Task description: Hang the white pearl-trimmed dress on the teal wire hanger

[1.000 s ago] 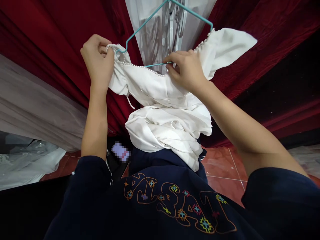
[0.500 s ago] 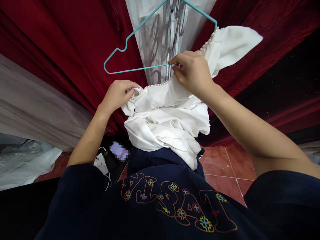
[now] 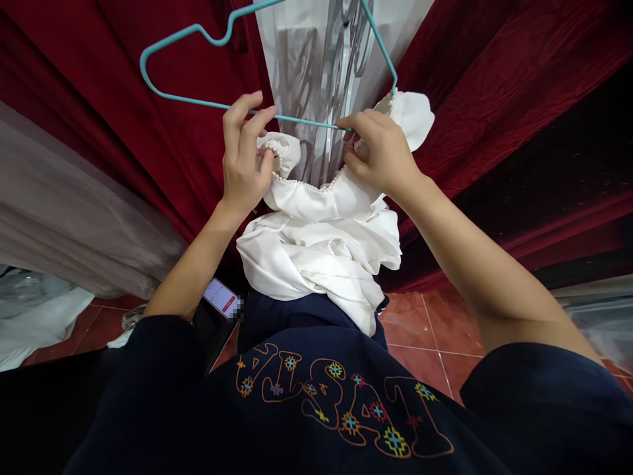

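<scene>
**Both hands at a teal hanger with a white, pearl-trimmed garment**

The left hand (image 3: 244,158) is raised with its fingers half spread; the thumb and lower fingers are closed on one shoulder of the white garment (image 3: 321,251), just at its pearl edging (image 3: 301,185), while the index fingertip reaches up to the bottom bar of the teal wire hanger (image 3: 198,99). The right hand (image 3: 380,155) pinches the same bar between thumb and forefinger, near the hanger's right corner, with the rest of its fingers curled against the cloth. The garment's other shoulder (image 3: 413,115) sits over the hanger's right end, just beyond the right hand. The left end of the hanger is bare and tilted upward. Below the hands the garment hangs bunched in folds against the person's dark navy top (image 3: 316,396), which carries colourful embroidered lettering.

Behind the hanger hang dark red velvet drapes (image 3: 148,132) with a pale sheer panel (image 3: 316,72) between them. A phone (image 3: 222,298) with a lit screen lies low by the left forearm, above the red tiled floor (image 3: 425,330). Grey fabric (image 3: 74,224) drapes at the left
</scene>
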{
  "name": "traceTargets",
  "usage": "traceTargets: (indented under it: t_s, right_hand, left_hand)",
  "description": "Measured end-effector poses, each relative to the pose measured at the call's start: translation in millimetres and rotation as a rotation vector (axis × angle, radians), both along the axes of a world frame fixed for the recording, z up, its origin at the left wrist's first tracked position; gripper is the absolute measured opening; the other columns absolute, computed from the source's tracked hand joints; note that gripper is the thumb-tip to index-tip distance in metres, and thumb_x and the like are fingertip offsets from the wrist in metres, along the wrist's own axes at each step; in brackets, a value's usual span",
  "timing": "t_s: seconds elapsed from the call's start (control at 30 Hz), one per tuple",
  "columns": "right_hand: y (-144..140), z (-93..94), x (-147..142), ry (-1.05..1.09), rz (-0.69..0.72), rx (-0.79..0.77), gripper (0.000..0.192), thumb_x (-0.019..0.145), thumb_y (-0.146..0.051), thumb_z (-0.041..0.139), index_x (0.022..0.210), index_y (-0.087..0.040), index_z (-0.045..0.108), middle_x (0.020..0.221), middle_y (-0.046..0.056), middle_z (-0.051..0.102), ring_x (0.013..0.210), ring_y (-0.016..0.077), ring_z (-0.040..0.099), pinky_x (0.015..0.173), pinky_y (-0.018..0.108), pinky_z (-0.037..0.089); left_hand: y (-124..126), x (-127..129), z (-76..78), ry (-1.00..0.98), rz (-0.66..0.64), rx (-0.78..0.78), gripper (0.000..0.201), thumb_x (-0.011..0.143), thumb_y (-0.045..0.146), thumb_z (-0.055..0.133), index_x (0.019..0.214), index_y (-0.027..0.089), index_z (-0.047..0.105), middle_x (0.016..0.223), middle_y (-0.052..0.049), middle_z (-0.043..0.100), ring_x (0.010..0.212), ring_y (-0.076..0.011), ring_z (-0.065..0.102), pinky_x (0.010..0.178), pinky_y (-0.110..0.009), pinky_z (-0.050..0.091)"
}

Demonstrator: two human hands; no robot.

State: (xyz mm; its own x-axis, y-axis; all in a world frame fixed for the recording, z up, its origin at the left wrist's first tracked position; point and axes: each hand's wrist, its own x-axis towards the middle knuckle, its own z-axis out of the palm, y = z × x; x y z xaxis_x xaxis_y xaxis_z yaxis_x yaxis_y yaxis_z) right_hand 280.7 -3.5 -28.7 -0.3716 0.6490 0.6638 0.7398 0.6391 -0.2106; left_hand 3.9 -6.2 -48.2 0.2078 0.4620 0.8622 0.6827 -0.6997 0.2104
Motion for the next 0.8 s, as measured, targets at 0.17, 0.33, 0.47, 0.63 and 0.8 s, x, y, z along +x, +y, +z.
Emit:
traceTargets:
  t_s: [0.17,0.33,0.47,0.63,0.8]
  right_hand:
    - [-4.2,3.2,7.4,0.036,0.016,0.051,0.036,0.083,-0.021,0.053,0.114,-0.039,0.057,0.109,0.004,0.063,0.108,0.0279,0.058,0.098,0.050,0.049]
    - [9.6,5.0,11.6,0.257,-0.304,0.316,0.040,0.075,-0.018,0.064,0.110,-0.034,0.052,0.119,0.008,0.058,0.114,0.0279,0.051,0.099,0.049,0.042]
    - [23.0,12.9,15.7,0.282,-0.357,0.113,0.028,0.076,-0.016,0.066,0.096,-0.029,0.050,0.108,0.004,0.066,0.098,0.0221,0.055,0.092,0.041,0.044]
    - [26.4,35.2,34.1,0.397,-0.310,0.095,0.032,0.068,0.008,0.052,0.077,-0.022,0.056,0.086,0.002,0.070,0.075,0.0141,0.061,0.074,0.031,0.044]
    - [42.3,51.2,72.8,0.826,-0.205,0.104,0.040,0.069,0.017,0.040,0.068,-0.022,0.046,0.061,0.000,0.053,0.061,0.0174,0.067,0.055,0.027,0.042]
  left_hand:
    - [12.1,-6.0,1.1,0.099,-0.004,0.003,0.040,0.106,0.031,0.032,0.140,0.037,0.051,0.140,-0.008,0.055,0.137,-0.0268,0.052,0.110,-0.049,0.050]
    - [17.3,-7.8,6.2,0.057,-0.010,-0.047,0.036,0.106,0.034,0.034,0.134,0.032,0.057,0.133,-0.010,0.058,0.134,-0.0292,0.054,0.112,-0.049,0.047]
    - [13.0,-10.4,10.5,0.008,-0.045,-0.081,0.034,0.104,0.032,0.037,0.130,0.031,0.059,0.131,-0.010,0.059,0.133,-0.0315,0.055,0.112,-0.050,0.045]
    - [4.5,-6.5,17.1,0.077,-0.018,-0.093,0.029,0.103,0.027,0.042,0.120,0.028,0.065,0.121,-0.008,0.065,0.121,-0.0279,0.063,0.102,-0.043,0.052]
    - [8.5,10.1,23.3,0.078,0.026,-0.057,0.032,0.089,0.006,0.048,0.098,0.024,0.072,0.099,-0.003,0.072,0.093,-0.0204,0.070,0.081,-0.034,0.055]
